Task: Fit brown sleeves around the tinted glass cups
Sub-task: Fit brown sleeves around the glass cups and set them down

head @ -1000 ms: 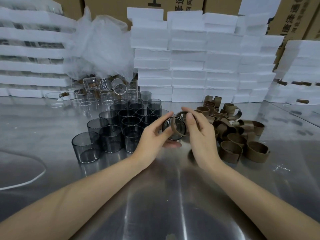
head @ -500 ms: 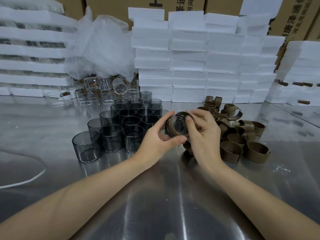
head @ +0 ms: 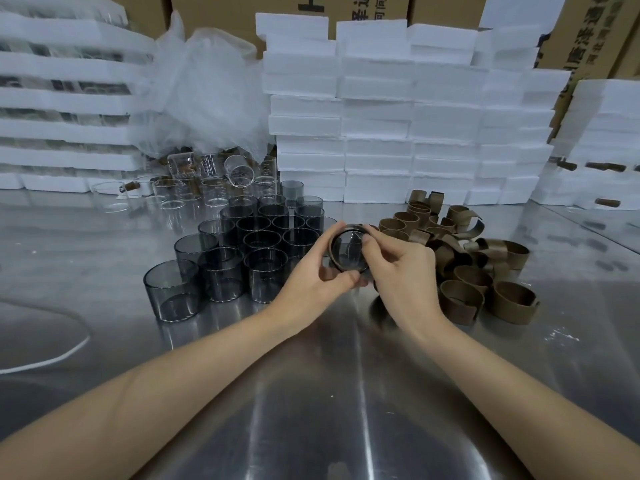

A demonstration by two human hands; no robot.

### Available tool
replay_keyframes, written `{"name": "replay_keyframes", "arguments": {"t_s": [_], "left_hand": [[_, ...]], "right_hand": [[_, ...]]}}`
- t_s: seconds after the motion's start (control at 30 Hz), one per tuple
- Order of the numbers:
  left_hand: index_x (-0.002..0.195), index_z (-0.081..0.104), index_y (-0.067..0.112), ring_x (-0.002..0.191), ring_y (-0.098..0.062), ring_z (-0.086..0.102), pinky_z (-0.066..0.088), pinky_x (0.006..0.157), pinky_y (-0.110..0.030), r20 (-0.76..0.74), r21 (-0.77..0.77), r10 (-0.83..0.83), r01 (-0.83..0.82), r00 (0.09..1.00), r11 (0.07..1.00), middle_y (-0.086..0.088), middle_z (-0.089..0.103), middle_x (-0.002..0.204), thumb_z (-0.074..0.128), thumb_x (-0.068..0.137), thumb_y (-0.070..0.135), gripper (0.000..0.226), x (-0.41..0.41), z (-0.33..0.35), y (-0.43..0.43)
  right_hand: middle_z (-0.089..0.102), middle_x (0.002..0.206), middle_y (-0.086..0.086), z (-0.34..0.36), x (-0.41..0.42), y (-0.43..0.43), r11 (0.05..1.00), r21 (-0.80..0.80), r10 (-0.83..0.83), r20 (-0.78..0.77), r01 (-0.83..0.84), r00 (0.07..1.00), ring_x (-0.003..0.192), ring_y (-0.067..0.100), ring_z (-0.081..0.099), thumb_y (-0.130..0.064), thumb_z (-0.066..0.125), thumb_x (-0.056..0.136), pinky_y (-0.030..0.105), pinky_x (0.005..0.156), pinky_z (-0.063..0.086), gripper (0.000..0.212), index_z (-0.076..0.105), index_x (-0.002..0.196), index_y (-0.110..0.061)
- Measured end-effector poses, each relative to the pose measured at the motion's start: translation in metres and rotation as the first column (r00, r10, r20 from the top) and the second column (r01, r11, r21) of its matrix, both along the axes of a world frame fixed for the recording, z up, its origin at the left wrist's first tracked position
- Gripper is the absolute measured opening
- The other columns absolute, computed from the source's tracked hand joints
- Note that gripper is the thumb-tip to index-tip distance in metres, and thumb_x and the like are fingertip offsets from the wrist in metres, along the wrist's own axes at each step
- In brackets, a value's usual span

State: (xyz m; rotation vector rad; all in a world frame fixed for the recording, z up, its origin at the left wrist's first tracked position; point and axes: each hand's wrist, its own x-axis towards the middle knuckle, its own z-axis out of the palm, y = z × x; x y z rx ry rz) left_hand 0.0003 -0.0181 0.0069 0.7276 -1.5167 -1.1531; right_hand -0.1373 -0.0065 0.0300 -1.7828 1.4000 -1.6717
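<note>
While the cup (head: 348, 251) is lying on its side just above the bench (head: 311, 393), mouth facing the camera, the left grip (head: 311, 280) is curling round it, thumb underneath and forefinger arching over the rim. The right grip (head: 403, 271) is pinching the sleeve (head: 332, 255) that is wrapping the cup, thumb pressing on the rim's right edge. Just left of the left grip, bare cups (head: 242, 258) are standing in a cluster. Just right of the right grip, loose sleeves (head: 467, 271) are lying in a heap. Beyond both grips, clear glasses (head: 207, 181) and foam blocks (head: 398, 116) are sitting at the bench's back.
</note>
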Motion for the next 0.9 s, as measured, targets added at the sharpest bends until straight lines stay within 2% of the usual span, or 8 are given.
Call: {"name": "replay_keyframes", "arguments": {"t_s": [0.1, 0.2, 0.33, 0.43, 0.57, 0.7, 0.8, 0.9], "left_hand": [[0.143, 0.041, 0.016, 0.116, -0.031, 0.062, 0.05, 0.099, -0.055, 0.0, -0.017, -0.016, 0.016, 1.0, 1.0, -0.016, 0.056, 0.132, 0.065, 0.085, 0.013, 0.062, 0.0, -0.001, 0.001], [0.14, 0.045, 0.016, 0.115, -0.037, 0.061, 0.049, 0.099, -0.057, 0.004, -0.012, -0.019, 0.019, 1.0, 1.0, -0.018, 0.057, 0.13, 0.068, 0.086, 0.018, 0.059, 0.001, 0.0, 0.001], [0.135, 0.048, 0.022, 0.112, -0.036, 0.063, 0.052, 0.096, -0.05, -0.001, 0.0, -0.034, 0.034, 0.999, 0.999, -0.014, 0.058, 0.13, 0.069, 0.085, 0.029, 0.055, -0.001, 0.003, 0.003], [0.139, 0.045, 0.014, 0.109, -0.027, 0.065, 0.056, 0.091, -0.041, -0.004, -0.002, -0.032, 0.032, 0.999, 0.999, -0.012, 0.058, 0.13, 0.054, 0.098, 0.01, 0.042, 0.0, 0.001, -0.001], [0.141, 0.042, 0.006, 0.099, -0.017, 0.066, 0.058, 0.083, -0.032, -0.019, 0.028, -0.037, 0.038, 0.999, 0.999, -0.014, 0.056, 0.129, 0.036, 0.096, -0.013, 0.049, 0.003, 0.003, -0.001], [0.142, 0.042, 0.007, 0.101, -0.017, 0.068, 0.059, 0.086, -0.038, -0.076, 0.072, -0.042, 0.047, 0.996, 0.996, -0.015, 0.053, 0.136, 0.036, 0.093, -0.016, 0.055, 0.002, 0.005, -0.001], [0.14, 0.045, 0.011, 0.103, -0.017, 0.067, 0.059, 0.085, -0.039, -0.102, 0.085, -0.035, 0.044, 0.994, 0.995, -0.014, 0.052, 0.136, 0.041, 0.088, -0.016, 0.058, 0.002, 0.004, -0.001], [0.137, 0.048, 0.013, 0.102, -0.025, 0.069, 0.059, 0.077, -0.031, -0.094, 0.083, -0.027, 0.035, 0.995, 0.996, -0.009, 0.057, 0.129, 0.036, 0.087, -0.018, 0.06, 0.003, 0.004, -0.001]], "right_hand": [[0.07, 0.066, -0.006, 0.002, -0.003, 0.0, 0.998, -0.061, 0.013, -0.047, -0.016, 0.999, 0.062, 0.011, 0.062, -0.024, 0.055, 0.095, 0.034, 0.062, 0.05, 0.023, 0.078, 0.094, -0.023], [0.065, 0.058, -0.008, 0.003, -0.004, 0.0, 0.996, -0.094, 0.003, -0.07, -0.01, 0.998, 0.054, 0.004, 0.052, -0.021, 0.056, 0.095, 0.03, 0.055, 0.042, 0.026, 0.074, 0.079, -0.029], [0.068, 0.062, -0.003, 0.002, -0.004, 0.001, 0.996, -0.082, 0.011, -0.093, -0.018, 0.996, 0.06, 0.016, 0.061, -0.027, 0.054, 0.093, 0.037, 0.059, 0.049, 0.024, 0.076, 0.082, -0.023], [0.07, 0.065, 0.0, 0.002, -0.004, 0.0, 0.997, -0.067, 0.021, -0.125, -0.03, 0.992, 0.066, 0.021, 0.063, -0.027, 0.054, 0.089, 0.039, 0.063, 0.051, 0.024, 0.078, 0.094, -0.024], [0.074, 0.073, 0.0, 0.003, -0.003, 0.0, 0.999, -0.003, 0.046, -0.106, -0.046, 0.993, 0.076, 0.022, 0.068, -0.026, 0.055, 0.082, 0.041, 0.072, 0.054, 0.032, 0.076, 0.106, -0.025], [0.075, 0.078, -0.011, 0.008, -0.004, 0.001, 0.996, -0.016, 0.089, -0.084, -0.091, 0.992, 0.08, 0.013, 0.07, -0.019, 0.056, 0.079, 0.04, 0.077, 0.056, 0.031, 0.076, 0.098, -0.031], [0.071, 0.079, -0.025, 0.011, -0.006, 0.001, 0.995, 0.007, 0.095, -0.061, -0.095, 0.994, 0.087, 0.008, 0.07, -0.009, 0.059, 0.08, 0.037, 0.081, 0.056, 0.039, 0.07, 0.089, -0.046], [0.075, 0.077, -0.011, 0.011, -0.009, -0.002, 0.993, 0.057, 0.107, -0.012, -0.107, 0.994, 0.085, 0.016, 0.071, -0.01, 0.062, 0.079, 0.044, 0.08, 0.058, 0.036, 0.074, 0.091, -0.042]]}}
